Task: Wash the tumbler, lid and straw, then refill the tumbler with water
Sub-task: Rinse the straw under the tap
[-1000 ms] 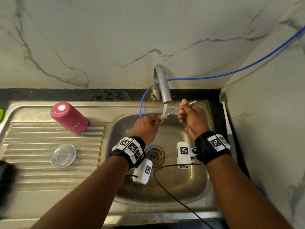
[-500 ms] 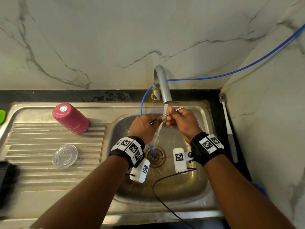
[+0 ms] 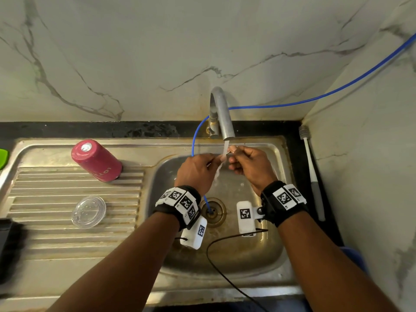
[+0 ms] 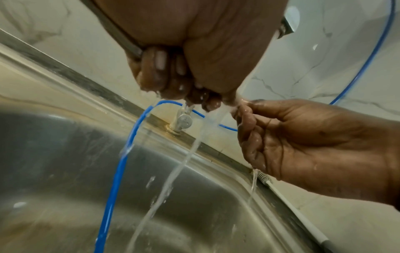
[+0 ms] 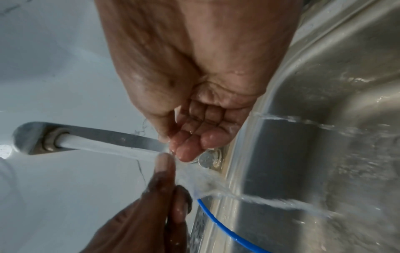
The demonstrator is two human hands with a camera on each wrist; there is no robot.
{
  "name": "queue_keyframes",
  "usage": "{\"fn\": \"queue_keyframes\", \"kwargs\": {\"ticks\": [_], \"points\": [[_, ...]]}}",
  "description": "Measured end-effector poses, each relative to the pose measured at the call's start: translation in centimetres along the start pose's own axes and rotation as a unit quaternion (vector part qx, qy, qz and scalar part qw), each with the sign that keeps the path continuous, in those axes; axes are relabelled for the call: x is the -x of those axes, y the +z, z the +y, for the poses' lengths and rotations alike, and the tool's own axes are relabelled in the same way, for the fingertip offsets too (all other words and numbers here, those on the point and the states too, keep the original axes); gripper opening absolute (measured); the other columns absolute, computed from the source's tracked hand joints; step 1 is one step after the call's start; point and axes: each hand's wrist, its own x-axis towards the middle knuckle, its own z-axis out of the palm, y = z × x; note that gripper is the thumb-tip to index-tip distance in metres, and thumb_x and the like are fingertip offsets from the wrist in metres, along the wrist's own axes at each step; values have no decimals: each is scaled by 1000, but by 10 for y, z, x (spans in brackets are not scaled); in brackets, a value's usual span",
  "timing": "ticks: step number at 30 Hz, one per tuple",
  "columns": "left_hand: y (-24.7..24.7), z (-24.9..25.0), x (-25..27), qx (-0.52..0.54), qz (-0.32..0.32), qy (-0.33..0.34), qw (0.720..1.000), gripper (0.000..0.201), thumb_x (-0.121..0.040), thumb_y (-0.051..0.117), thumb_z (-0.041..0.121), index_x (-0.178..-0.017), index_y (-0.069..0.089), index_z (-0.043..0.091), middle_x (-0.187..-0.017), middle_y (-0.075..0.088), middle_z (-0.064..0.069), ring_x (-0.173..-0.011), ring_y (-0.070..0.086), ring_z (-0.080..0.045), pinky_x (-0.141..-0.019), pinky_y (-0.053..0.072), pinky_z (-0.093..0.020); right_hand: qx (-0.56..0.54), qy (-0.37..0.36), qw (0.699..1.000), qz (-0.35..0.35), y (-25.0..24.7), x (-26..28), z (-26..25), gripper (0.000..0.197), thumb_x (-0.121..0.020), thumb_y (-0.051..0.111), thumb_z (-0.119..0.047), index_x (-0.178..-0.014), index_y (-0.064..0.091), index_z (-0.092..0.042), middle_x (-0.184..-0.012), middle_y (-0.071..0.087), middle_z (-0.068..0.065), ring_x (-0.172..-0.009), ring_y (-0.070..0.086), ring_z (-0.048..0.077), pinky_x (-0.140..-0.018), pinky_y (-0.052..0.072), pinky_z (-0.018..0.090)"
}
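Both hands (image 3: 225,167) pinched the straw (image 3: 229,152) under running tap (image 3: 221,115); tumbler (image 3: 96,161) and lid (image 3: 89,211) lay on the left drainboard; refill pending.

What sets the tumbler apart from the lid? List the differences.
The tumbler is pink and opaque; the lid is clear. The tumbler stands tall, closed end up; the lid lies flat. The tumbler sits farther back, the lid nearer. Both rest on the drainboard, unheld.
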Motion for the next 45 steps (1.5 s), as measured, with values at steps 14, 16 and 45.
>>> {"fn": "queue_keyframes", "kwargs": {"ticks": [14, 16, 45], "points": [[10, 13, -1, 22, 10, 43, 999, 34, -106, 54, 36, -72, 52, 29, -64, 55, 10, -66, 59, -19, -61, 46, -34, -17, 16, 1000, -9, -2, 7, -1, 41, -111, 52, -37, -104, 78, -7, -74, 70, 6, -67, 68, 20, -61, 53, 26], [8, 15, -3, -38, 8, 15, 999, 45, -106, 52, 47, -66, 48, 28, -61, 54, 9, -62, 56, -16, -56, 40, -30, -11, 13, 1000, -13, -4, 8, -1, 42, -112, 49, -38, -107, 77, -8, -77, 71, 7, -69, 69, 20, -64, 53, 29], [18, 18, -5, 345, -27, -73, 935, 23, -109, 45, 19, -102, 67, 26, -81, 67, 3, -74, 65, -15, -74, 56, -40, 6, 55, 996, -65, 11, 28, 36, 47, -113, 39, -45, -107, 71, -9, -85, 73, 4, -73, 67, 17, -70, 46, 33]]}}
